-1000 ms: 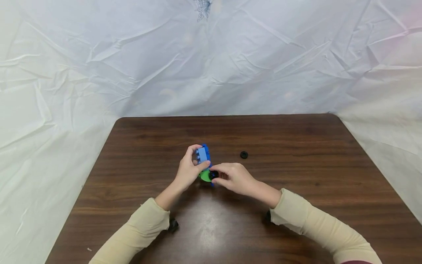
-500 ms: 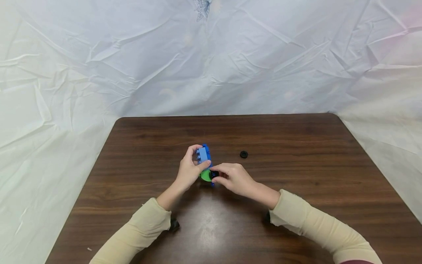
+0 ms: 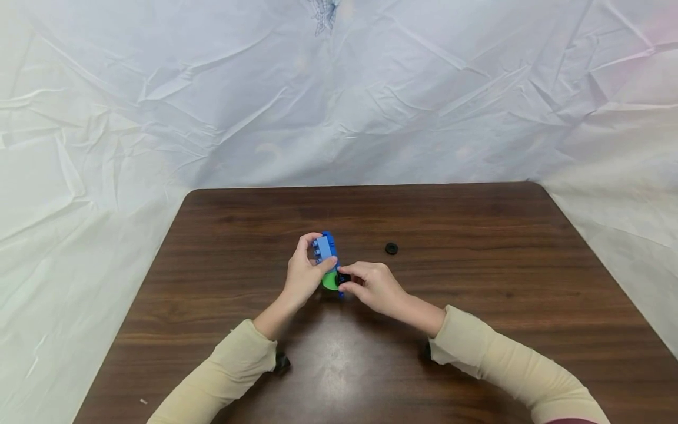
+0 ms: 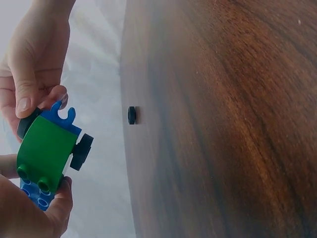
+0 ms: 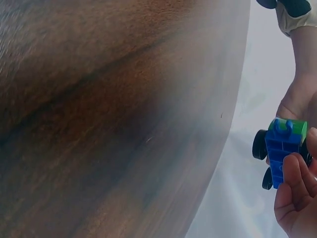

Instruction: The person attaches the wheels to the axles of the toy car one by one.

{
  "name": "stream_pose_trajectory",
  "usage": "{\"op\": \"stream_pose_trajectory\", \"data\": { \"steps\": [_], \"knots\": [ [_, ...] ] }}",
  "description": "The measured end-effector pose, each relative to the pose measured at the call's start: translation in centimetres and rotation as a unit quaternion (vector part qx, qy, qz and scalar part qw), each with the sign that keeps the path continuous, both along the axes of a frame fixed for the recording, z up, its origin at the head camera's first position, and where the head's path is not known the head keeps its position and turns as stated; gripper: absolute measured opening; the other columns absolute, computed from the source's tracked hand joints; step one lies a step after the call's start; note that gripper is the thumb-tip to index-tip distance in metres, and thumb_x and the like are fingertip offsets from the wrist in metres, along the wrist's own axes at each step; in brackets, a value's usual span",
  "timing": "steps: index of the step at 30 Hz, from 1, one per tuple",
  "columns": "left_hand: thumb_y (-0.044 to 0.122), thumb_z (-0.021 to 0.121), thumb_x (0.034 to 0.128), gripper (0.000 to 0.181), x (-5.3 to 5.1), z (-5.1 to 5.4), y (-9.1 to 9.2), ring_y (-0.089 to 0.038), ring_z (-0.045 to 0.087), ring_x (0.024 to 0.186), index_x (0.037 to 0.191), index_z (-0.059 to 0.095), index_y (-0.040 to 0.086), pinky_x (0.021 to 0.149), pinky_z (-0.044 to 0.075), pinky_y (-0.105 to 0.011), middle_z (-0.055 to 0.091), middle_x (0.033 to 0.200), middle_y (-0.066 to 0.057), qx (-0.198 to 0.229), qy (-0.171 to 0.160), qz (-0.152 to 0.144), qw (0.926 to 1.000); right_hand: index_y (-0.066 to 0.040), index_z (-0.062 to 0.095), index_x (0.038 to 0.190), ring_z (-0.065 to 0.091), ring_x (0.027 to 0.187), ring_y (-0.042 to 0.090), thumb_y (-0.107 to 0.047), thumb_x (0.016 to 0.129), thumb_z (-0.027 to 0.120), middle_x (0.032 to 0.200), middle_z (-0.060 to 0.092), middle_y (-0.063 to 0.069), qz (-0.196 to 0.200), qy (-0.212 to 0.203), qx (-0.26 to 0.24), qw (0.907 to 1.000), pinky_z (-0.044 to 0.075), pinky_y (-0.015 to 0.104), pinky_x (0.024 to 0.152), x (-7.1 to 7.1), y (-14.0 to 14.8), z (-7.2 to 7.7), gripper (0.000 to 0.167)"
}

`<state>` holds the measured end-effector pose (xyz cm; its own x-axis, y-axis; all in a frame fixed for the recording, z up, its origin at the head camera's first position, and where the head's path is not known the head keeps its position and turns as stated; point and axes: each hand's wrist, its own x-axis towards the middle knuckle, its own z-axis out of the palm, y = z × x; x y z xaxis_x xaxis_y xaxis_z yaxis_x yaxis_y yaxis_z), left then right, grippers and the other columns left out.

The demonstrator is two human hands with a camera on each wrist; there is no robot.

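Note:
A toy vehicle of blue and green blocks, its light blue block [image 3: 324, 248] and green block [image 3: 330, 281] showing in the head view, is held above the table by the left hand [image 3: 303, 277]. The right hand [image 3: 378, 288] pinches a black wheel [image 3: 344, 279] at the vehicle's near end. In the left wrist view the green block [image 4: 45, 148] has a wheel [image 4: 81, 151] on its other side and a blue hook at its end. The right wrist view shows the blue underside [image 5: 281, 148] with two wheels along one side.
A loose black wheel [image 3: 391, 248] lies on the brown table [image 3: 477, 247], to the right of and beyond the hands. A small pale scrap [image 3: 143, 401] is near the table's left front. White cloth [image 3: 339, 118] hangs behind the table.
The vehicle and both hands have shifted very slightly to the left. Both grips look the same, and the loose wheel has not moved.

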<state>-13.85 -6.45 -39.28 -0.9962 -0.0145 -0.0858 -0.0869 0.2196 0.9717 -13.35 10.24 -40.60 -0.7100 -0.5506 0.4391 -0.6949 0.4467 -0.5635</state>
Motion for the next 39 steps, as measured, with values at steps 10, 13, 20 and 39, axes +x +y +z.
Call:
{"op": "stream_pose_trajectory", "data": {
  "steps": [10,13,20,39],
  "knots": [
    [0.014,0.065,0.0791,0.051,-0.2,-0.5,-0.2,-0.026,0.059,0.083,0.122,0.038,0.016,0.064,0.052,-0.031,0.05,0.111,-0.013,-0.016,0.018,0.016,0.9996,0.002,0.066,0.096,0.049,0.053,0.002,-0.017,0.074,0.069,0.064,0.06,0.001,-0.044,-0.01,-0.012,0.9989,0.042,0.011,0.049,0.0,-0.7,-0.3,0.028],
    [0.012,0.064,0.0798,0.051,-0.2,-0.5,-0.3,-0.025,0.06,0.082,0.123,0.037,0.015,0.062,0.052,-0.03,0.049,0.11,-0.015,-0.017,0.018,0.007,0.9997,0.0,0.065,0.096,0.048,0.053,0.0,-0.018,0.075,0.069,0.063,0.059,0.0,-0.044,-0.018,0.006,0.9989,0.041,0.011,0.049,0.0,-0.7,-0.2,0.028],
    [0.011,0.064,0.0798,0.053,-0.4,-0.8,-0.7,-0.026,0.058,0.084,0.125,0.036,0.015,0.06,0.051,-0.028,0.048,0.114,-0.016,-0.003,-0.011,-0.008,0.9999,-0.006,0.063,0.098,0.049,0.055,-0.001,-0.027,0.073,0.07,0.065,0.058,-0.004,-0.043,-0.013,0.053,0.9976,0.041,0.011,0.052,-0.1,-0.4,-0.3,0.033],
    [0.015,0.062,0.0814,0.052,-0.8,-2.1,-1.8,-0.025,0.056,0.09,0.124,0.034,0.023,0.063,0.051,-0.029,0.043,0.119,-0.008,0.008,-0.038,0.001,0.9993,-0.006,0.062,0.099,0.054,0.072,0.01,-0.013,0.077,0.067,0.095,0.061,0.01,-0.03,-0.118,0.006,0.9925,0.046,0.023,0.06,-3.7,5.0,-0.2,0.023]
  ]
}}
